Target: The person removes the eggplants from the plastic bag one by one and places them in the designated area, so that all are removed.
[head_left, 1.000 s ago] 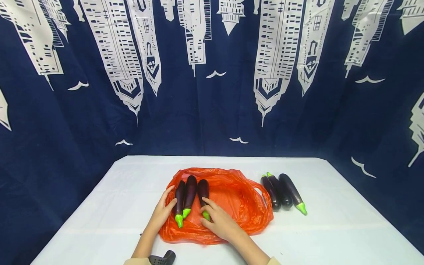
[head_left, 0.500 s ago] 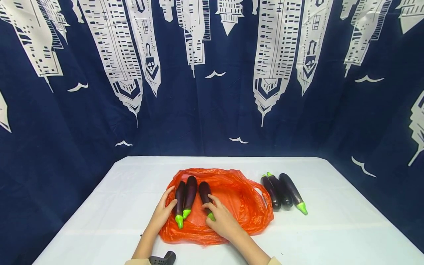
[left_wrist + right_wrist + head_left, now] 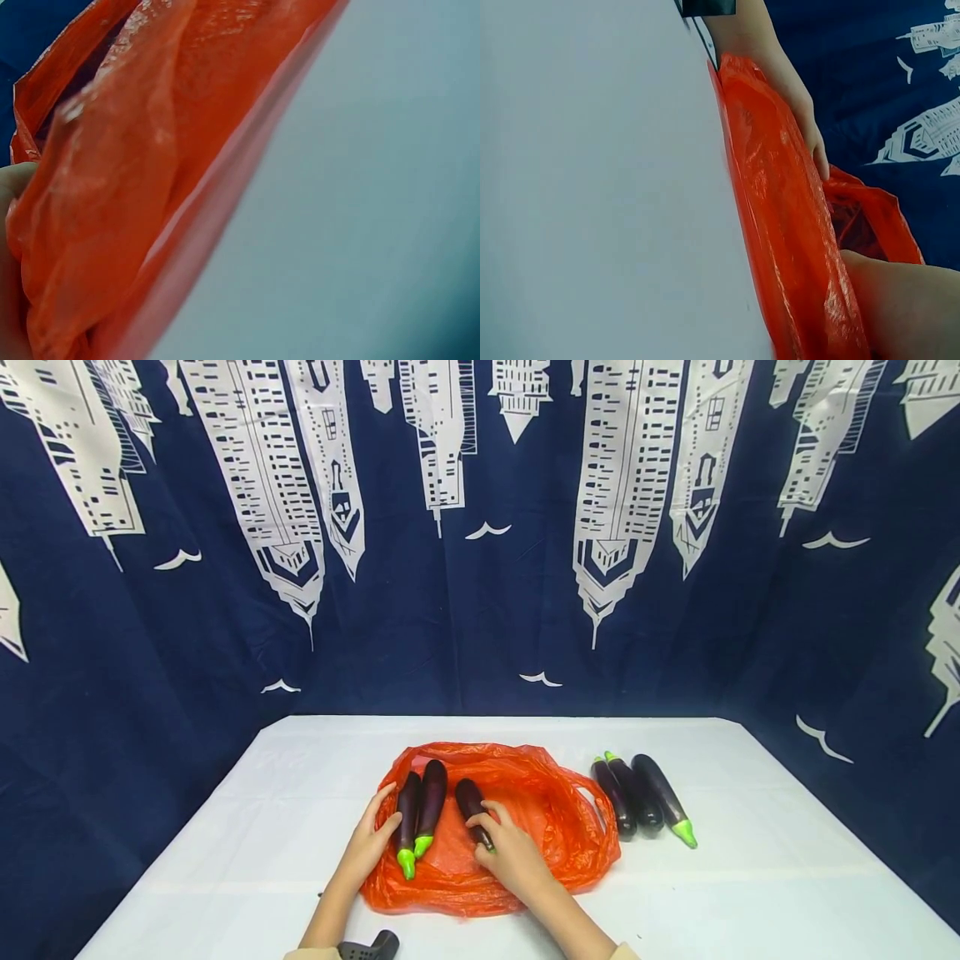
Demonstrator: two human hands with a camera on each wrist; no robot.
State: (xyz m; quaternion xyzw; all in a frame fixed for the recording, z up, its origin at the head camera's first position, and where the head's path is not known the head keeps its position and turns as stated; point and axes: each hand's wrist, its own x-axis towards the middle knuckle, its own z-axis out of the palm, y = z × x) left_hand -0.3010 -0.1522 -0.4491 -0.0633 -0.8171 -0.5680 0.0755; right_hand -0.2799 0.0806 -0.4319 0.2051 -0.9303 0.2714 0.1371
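My right hand grips a dark purple eggplant by its near end inside the red plastic bag. The hand covers that eggplant's stem. At the bag's left side rests my left hand, fingers straight and thumb spread, the thumb tip at the side of another eggplant. Beside that one lies a second eggplant; both have green stems toward me. In the left wrist view, the bag's wall hides most of the left hand. The right wrist view shows the right hand reaching in over the bag's edge.
Three more eggplants lie on the white table just right of the bag. A dark strap-like device shows near the left wrist. Behind the table hangs a navy curtain with white building prints.
My right hand has drawn the eggplant it grips away from the other two, toward the right and slightly nearer, closing further over its stem. The left hand has stayed in place.
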